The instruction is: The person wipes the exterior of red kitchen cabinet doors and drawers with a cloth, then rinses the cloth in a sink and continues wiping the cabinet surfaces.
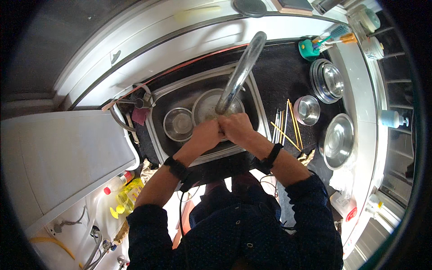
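Observation:
My left hand [206, 135] and my right hand [237, 127] meet with curled fingers above the near side of a stainless steel sink [260, 104]. Their backs face up, so whatever may lie between the fingers is hidden. Directly beyond them, the metal faucet spout [243, 69] slants down almost to my knuckles. Beneath my hands, a wide metal basin [205, 101] rests in the sink, partly covered by them and the spout. To its left sits a smaller metal bowl [179, 124].
Right of the sink lie several loose chopsticks [294, 123]. Beyond them stand small bowls [308, 110], stacked metal bowls [332, 81] and a large metal basin [338, 141]. A green brush holder [307, 50] stands at the back right. Left are a reddish cloth [139, 115] and a grey hose [118, 119].

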A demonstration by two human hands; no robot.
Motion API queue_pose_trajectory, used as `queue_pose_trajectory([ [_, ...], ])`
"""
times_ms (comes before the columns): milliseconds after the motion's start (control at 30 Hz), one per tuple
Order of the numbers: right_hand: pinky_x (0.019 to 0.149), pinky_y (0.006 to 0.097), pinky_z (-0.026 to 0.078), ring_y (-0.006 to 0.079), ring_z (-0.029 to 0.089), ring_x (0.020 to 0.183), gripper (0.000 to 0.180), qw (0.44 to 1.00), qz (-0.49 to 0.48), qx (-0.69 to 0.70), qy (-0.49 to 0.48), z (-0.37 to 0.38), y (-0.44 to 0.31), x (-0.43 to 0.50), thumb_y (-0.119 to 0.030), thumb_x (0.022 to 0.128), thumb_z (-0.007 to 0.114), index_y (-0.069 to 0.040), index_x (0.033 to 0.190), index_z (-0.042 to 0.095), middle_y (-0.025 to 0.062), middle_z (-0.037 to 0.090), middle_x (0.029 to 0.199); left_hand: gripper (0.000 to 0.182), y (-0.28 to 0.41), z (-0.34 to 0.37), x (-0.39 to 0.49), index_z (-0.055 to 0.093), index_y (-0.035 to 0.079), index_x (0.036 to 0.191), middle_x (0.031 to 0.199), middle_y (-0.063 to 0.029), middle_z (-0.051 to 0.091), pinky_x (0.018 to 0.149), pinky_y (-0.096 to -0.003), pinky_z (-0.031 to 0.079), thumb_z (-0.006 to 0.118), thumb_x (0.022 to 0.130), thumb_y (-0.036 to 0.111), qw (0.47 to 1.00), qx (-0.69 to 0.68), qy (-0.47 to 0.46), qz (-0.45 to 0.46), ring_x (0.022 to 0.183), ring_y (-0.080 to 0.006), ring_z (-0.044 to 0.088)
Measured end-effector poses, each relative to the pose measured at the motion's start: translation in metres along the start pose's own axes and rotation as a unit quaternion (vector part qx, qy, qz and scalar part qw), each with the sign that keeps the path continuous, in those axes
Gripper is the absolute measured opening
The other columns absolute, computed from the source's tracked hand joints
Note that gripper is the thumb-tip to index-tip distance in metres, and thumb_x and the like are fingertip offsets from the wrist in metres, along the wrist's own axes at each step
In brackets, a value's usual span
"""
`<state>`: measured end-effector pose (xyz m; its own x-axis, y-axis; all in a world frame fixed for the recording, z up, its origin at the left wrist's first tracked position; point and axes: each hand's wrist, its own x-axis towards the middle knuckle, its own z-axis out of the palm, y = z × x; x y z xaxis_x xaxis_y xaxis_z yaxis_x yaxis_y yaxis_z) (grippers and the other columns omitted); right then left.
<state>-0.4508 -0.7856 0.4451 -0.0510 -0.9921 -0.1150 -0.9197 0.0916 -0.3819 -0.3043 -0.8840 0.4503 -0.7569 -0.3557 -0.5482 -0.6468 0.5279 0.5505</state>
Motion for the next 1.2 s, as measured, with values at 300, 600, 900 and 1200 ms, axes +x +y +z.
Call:
queue_pose_trajectory([
  [300, 0.1, 0.0514, 0.056, 0.0459, 0.067, 0.122, 0.077, 0.942, 0.075, 0.305, 0.121, 0.026, -0.007, -0.024, -0.017, 0.097, 0.075, 0.002, 0.162, 0.039, 0.0317, 0.064, 0.131, 0.046, -0.002, -0.009, -0.014, 0.06, 0.004, 0.138, 0.114, -0.0118, 0.075, 0.085, -0.0498, 0.062, 0.072, 0.101, 0.028, 0.93, -0.363, 0.021, -0.052, 0.088, -0.0309, 0.075],
  [600, 0.111, 0.0467, 0.052, 0.0427, 0.062, 0.135, 0.08, 0.868, 0.145, 0.474, 0.035, 0.003, -0.024, -0.05, -0.044, 0.103, 0.072, 0.004, 0.16, 0.045, 0.029, 0.058, 0.153, 0.06, 0.0, 0.02, -0.053, 0.053, 0.012, 0.155, 0.144, -0.0115, 0.062, 0.117, -0.0586, 0.045, 0.071, 0.108, 0.044, 0.848, -0.518, 0.071, -0.092, 0.137, -0.0342, 0.059],
  [900, 0.101, 0.0437, 0.057, 0.035, 0.07, 0.121, 0.073, 0.833, 0.137, 0.53, 0.077, -0.02, -0.027, -0.128, -0.048, 0.105, 0.074, 0.006, 0.15, 0.056, 0.026, 0.068, 0.139, 0.038, 0.014, 0.042, -0.061, 0.061, 0.005, 0.145, 0.145, -0.0082, 0.063, 0.11, -0.0488, 0.053, 0.067, 0.11, 0.018, 0.813, -0.563, 0.145, 0.0, 0.129, -0.0255, 0.065],
  [1200, 0.089, 0.0402, 0.062, 0.0306, 0.074, 0.105, 0.084, 0.725, 0.299, 0.592, 0.187, 0.0, -0.075, -0.304, -0.05, 0.104, 0.075, 0.008, 0.157, 0.045, 0.0235, 0.075, 0.122, 0.033, 0.095, 0.109, -0.094, 0.064, 0.001, 0.139, 0.132, -0.0106, 0.072, 0.09, -0.0346, 0.064, 0.066, 0.108, 0.011, 0.882, -0.441, -0.161, 0.037, 0.115, -0.0204, 0.073],
])
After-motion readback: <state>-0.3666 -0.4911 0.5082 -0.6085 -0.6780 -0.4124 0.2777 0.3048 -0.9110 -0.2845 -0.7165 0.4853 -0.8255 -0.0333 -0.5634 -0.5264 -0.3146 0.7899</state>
